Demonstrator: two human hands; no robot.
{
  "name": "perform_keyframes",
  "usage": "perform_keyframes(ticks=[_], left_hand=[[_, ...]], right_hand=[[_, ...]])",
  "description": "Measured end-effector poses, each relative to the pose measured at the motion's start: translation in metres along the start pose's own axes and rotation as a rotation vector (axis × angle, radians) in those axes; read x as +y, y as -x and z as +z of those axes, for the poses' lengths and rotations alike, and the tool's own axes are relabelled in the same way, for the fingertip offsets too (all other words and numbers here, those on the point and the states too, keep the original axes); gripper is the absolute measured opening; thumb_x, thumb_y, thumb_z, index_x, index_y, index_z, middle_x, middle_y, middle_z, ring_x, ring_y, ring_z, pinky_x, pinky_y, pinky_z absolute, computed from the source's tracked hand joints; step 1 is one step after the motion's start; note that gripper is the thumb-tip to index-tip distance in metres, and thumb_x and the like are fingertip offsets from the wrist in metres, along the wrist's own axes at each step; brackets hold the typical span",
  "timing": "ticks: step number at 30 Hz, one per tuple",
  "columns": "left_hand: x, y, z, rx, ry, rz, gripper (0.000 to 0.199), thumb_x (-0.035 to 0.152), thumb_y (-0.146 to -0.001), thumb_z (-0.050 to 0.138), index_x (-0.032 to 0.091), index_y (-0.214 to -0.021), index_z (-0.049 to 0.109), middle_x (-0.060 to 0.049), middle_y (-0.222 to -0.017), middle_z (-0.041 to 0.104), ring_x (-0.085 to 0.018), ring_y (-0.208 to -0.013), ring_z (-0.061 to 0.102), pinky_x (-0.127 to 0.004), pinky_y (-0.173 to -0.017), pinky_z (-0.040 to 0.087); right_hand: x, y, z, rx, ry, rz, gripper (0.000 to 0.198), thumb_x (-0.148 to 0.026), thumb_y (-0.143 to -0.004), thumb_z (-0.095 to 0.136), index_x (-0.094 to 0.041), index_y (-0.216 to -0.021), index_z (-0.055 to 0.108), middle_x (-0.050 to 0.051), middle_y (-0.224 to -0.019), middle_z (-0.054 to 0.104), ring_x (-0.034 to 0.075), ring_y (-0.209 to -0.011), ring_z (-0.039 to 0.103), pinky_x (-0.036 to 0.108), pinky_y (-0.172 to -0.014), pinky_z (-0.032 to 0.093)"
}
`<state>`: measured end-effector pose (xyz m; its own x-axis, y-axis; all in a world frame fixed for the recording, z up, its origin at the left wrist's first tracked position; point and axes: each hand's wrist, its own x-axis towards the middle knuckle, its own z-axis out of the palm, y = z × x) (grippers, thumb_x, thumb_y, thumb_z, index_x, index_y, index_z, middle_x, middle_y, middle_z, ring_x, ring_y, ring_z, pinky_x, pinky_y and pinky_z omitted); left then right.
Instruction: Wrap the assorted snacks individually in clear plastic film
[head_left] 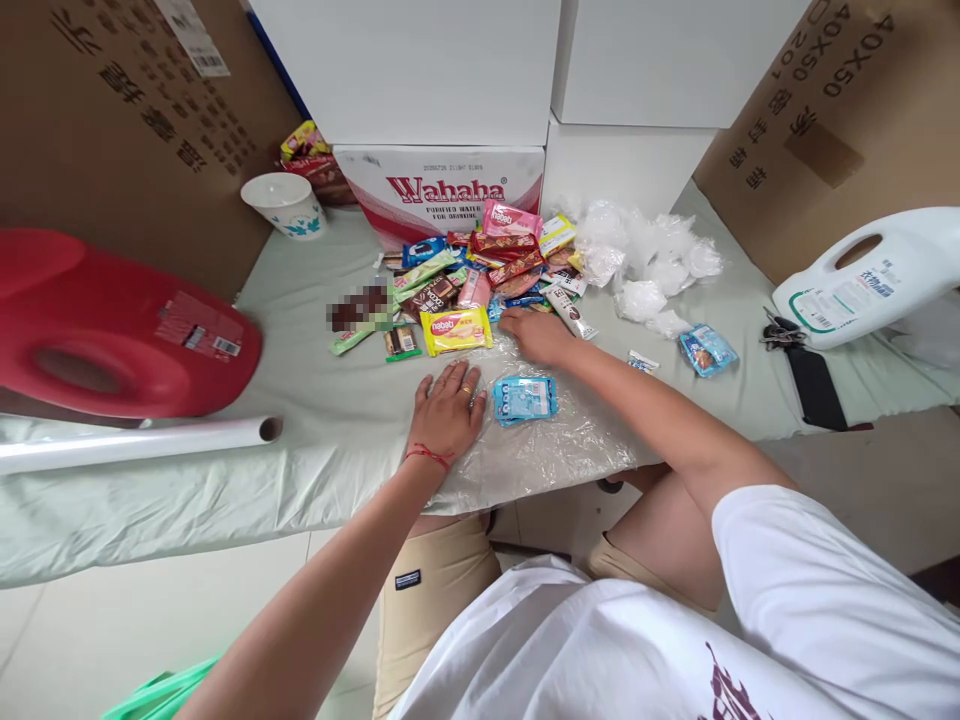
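My left hand (446,405) lies flat with its fingers stretched out, pressing on the left edge of a sheet of clear plastic film (570,440) on the table. On the film, just right of that hand, sits a light-blue snack packet (525,398). My right hand (536,335) is at the front edge of the snack pile, its fingers curled and closed at another light-blue snack packet (495,308). Its fingertips are partly hidden. A yellow Nabati wafer packet (456,331) lies left of the right hand, and a white snack stick (570,310) lies behind it.
Several film-wrapped bundles (645,250) lie at the back right, near a wrapped blue packet (707,350). A white detergent bottle (862,285) and dark keyholder (817,385) are at right. At left are a red jug (135,340), film roll (150,442) and paper cup (285,205).
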<state>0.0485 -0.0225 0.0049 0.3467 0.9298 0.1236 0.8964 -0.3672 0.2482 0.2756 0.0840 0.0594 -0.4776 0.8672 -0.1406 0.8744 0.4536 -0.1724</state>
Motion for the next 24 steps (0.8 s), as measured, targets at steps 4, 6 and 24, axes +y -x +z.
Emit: perform_keyframes(ticks=[4,6,24], left_hand=[[0.000,0.000,0.000,0.000,0.000,0.003,0.052,0.040,-0.106,0.037,0.022,-0.151,0.056,-0.013,-0.164,0.050,-0.030,-0.154,0.044,-0.056,-0.127,0.026],[0.000,0.000,0.000,0.004,-0.003,0.004,0.052,0.040,-0.106,0.037,0.022,-0.151,0.057,-0.013,-0.164,0.051,-0.030,-0.154,0.044,-0.056,-0.127,0.027],[0.000,0.001,-0.003,-0.034,-0.019,0.019,0.065,0.057,-0.103,0.043,0.018,-0.155,0.054,-0.015,-0.167,0.046,-0.033,-0.156,0.040,-0.058,-0.128,0.026]], right_hand=[[-0.006,-0.023,0.002,0.039,0.121,0.062,0.059,-0.009,-0.100,0.034,-0.015,-0.158,0.046,0.017,-0.166,0.044,0.031,-0.126,0.065,0.043,-0.098,0.054],[-0.008,-0.029,0.002,0.034,0.147,0.115,0.061,-0.011,-0.102,0.031,-0.011,-0.162,0.038,0.021,-0.169,0.039,0.033,-0.128,0.065,0.044,-0.096,0.055],[-0.010,-0.042,-0.022,-0.091,0.230,0.109,0.034,-0.020,-0.092,0.063,-0.009,-0.123,0.072,0.024,-0.126,0.074,0.036,-0.118,0.071,0.037,-0.090,0.054]])
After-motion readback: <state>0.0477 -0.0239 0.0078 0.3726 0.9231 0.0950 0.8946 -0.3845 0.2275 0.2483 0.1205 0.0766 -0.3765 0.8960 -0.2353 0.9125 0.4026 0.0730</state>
